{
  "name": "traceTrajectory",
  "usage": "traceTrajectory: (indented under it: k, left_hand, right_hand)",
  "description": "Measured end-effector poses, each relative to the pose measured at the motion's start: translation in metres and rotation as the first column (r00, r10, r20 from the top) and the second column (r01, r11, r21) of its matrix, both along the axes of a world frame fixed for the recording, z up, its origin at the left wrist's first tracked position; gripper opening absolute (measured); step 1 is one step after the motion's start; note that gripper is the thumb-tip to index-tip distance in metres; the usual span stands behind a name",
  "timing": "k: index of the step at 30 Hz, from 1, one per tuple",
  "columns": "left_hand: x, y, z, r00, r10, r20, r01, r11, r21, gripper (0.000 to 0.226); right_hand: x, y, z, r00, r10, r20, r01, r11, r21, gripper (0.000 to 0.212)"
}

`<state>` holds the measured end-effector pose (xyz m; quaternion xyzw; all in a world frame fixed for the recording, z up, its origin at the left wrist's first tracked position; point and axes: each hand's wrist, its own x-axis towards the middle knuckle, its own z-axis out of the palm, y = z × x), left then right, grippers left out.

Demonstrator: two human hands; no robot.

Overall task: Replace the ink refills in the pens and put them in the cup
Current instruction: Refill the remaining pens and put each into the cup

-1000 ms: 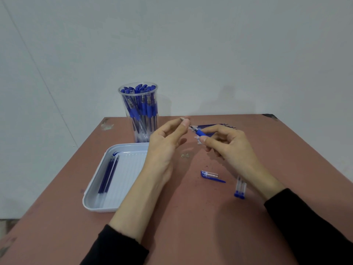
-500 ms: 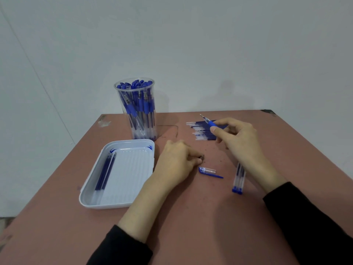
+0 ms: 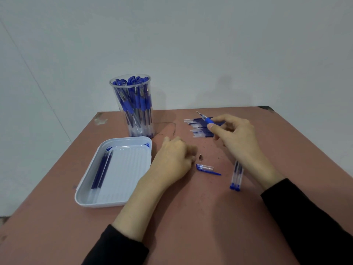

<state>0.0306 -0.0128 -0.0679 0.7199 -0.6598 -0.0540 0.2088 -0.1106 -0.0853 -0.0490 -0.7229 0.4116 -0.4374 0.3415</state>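
One pen [image 3: 207, 120] is pinched at its blue grip by the thumb and fingers of the right hand [image 3: 235, 134]. Its long axis is slanted, with the tip aimed far-left beyond the fingers, above the refills [image 3: 200, 129]. The left hand [image 3: 173, 159] is rested loosely curled just left of one metal tip [image 3: 201, 157]. One cap [image 3: 207, 168] and two spare pens [image 3: 236, 175] are laid nearer.

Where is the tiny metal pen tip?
In the head view, the metal tip lies on the table, just right of the left hand, beyond the pen cap.
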Motion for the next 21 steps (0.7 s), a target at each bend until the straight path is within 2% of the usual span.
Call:
traceTrajectory:
  k: [2, 3, 5, 7, 8, 12, 16, 19, 21]
  left_hand:
    - [-0.001, 0.0, 0.007, 0.973, 0.053, -0.226, -0.081, 0.99, -0.117, 0.025]
    - [-0.001, 0.002, 0.011, 0.92, 0.057, -0.388, -0.127, 0.979, -0.157, 0.025]
    - [-0.001, 0.004, 0.018, 0.708, -0.01, -0.706, -0.174, 0.967, -0.188, 0.027]
    - [-0.001, 0.006, 0.022, 0.486, -0.067, -0.871, -0.185, 0.967, -0.177, 0.024]
    - [0.0, 0.007, 0.024, 0.421, -0.069, -0.905, -0.191, 0.968, -0.163, 0.022]
    - [0.003, 0.008, 0.025, 0.27, -0.09, -0.959, -0.21, 0.966, -0.15, 0.013]
    - [0.006, 0.007, 0.029, 0.027, -0.178, -0.984, -0.303, 0.936, -0.178, 0.009]
    - [0.006, 0.007, 0.031, -0.026, -0.241, -0.97, -0.314, 0.923, -0.221, 0.008]
    - [0.004, 0.008, 0.031, -0.054, -0.265, -0.963, -0.299, 0.924, -0.238, 0.018]
  right_hand:
    - [0.001, 0.002, 0.001, 0.999, 0.04, 0.007, -0.04, 0.999, 0.002, 0.011]
    - [0.001, 0.003, 0.003, 0.998, 0.07, 0.004, -0.07, 0.998, 0.007, 0.01]
    - [0.001, 0.006, 0.005, 0.99, 0.144, -0.002, -0.144, 0.989, 0.026, 0.01]
    - [0.002, 0.008, 0.005, 0.979, 0.205, 0.011, -0.205, 0.977, 0.053, 0.012]
    - [0.002, 0.009, 0.004, 0.974, 0.227, 0.016, -0.228, 0.972, 0.063, 0.013]
    - [0.004, 0.01, 0.003, 0.961, 0.278, -0.006, -0.277, 0.958, 0.076, 0.017]
    - [0.002, 0.008, 0.004, 0.962, 0.273, -0.012, -0.27, 0.958, 0.101, 0.016]
    - [0.001, 0.008, 0.004, 0.964, 0.263, -0.026, -0.259, 0.959, 0.112, 0.015]
    - [0.002, 0.008, 0.003, 0.965, 0.262, -0.021, -0.258, 0.96, 0.112, 0.015]
